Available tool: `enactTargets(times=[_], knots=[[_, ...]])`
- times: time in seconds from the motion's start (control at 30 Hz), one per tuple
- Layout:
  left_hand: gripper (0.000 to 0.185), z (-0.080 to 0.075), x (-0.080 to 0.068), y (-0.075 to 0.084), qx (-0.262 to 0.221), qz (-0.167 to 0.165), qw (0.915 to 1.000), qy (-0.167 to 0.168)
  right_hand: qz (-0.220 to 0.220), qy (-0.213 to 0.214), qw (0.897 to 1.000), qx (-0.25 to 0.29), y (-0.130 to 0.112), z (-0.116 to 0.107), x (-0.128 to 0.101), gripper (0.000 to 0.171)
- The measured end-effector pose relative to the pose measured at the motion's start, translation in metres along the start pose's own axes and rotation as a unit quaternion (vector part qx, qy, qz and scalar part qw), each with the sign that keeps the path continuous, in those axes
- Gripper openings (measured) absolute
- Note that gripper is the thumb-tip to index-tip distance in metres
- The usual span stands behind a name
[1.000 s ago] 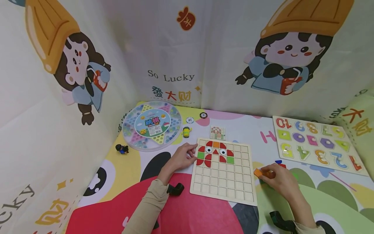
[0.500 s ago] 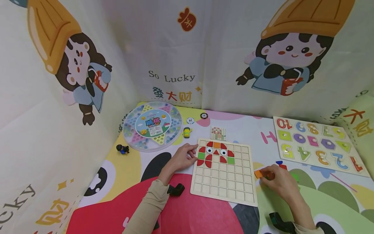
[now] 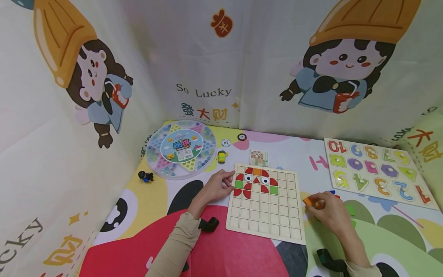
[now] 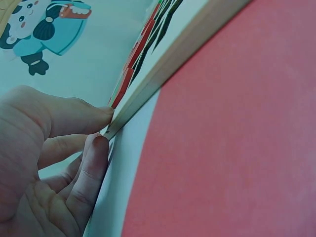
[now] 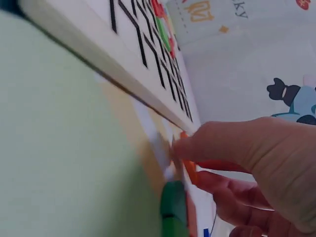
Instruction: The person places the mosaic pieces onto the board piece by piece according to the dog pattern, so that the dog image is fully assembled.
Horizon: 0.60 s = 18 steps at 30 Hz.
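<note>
A square wooden grid board (image 3: 264, 221) lies in the middle of the table, its upper left cells filled with red, green, orange and eye-patterned tiles (image 3: 256, 180). At its left edge my left hand (image 3: 216, 187) pinches the rim; in the left wrist view the thumb (image 4: 84, 111) lies on the upper side of the board edge, a fingertip against the lower side. Just right of the board, my right hand (image 3: 330, 213) pinches an orange tile (image 3: 307, 201) between thumb and fingers. Green tiles (image 5: 173, 207) lie below that hand in the right wrist view.
A small picture card (image 3: 259, 158) sits behind the board. A number puzzle (image 3: 377, 169) lies at the back right. A round Chinese checkers set (image 3: 181, 150), two chips (image 3: 225, 142) and small figures (image 3: 145, 176) stand at the left. Blue, red and green tiles (image 3: 350, 210) surround the right hand.
The right hand has shifted slightly, and the orange tile now shows at a different angle between its fingers. My left hand keeps its place at the board's edge.
</note>
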State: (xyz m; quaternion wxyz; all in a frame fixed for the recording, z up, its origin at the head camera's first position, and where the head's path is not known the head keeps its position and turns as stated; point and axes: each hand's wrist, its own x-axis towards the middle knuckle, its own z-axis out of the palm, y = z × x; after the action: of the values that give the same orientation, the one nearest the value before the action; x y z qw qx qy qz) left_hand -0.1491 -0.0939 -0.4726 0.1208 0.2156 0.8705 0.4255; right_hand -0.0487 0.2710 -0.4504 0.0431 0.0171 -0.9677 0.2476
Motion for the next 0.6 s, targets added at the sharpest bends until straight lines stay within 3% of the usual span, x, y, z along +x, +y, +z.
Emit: enactTargets(times=[0.2,0.37,0.6], knots=[[0.06,0.0,0.0,0.0,0.0,-0.006,1.0,0.0,-0.029,0.033,0.998,0.035,-0.019,0.003,0.012,0.027],[0.06,0.0,0.0,0.0,0.006,-0.015,0.9999,0.0,-0.086,0.001,0.991,0.105,-0.051,0.026,0.031,0.024],[0.06,0.0,0.0,0.0,0.003,-0.009,1.0,-0.003,-0.145,-0.045,0.982,0.113,-0.08,0.059,0.045,0.02]])
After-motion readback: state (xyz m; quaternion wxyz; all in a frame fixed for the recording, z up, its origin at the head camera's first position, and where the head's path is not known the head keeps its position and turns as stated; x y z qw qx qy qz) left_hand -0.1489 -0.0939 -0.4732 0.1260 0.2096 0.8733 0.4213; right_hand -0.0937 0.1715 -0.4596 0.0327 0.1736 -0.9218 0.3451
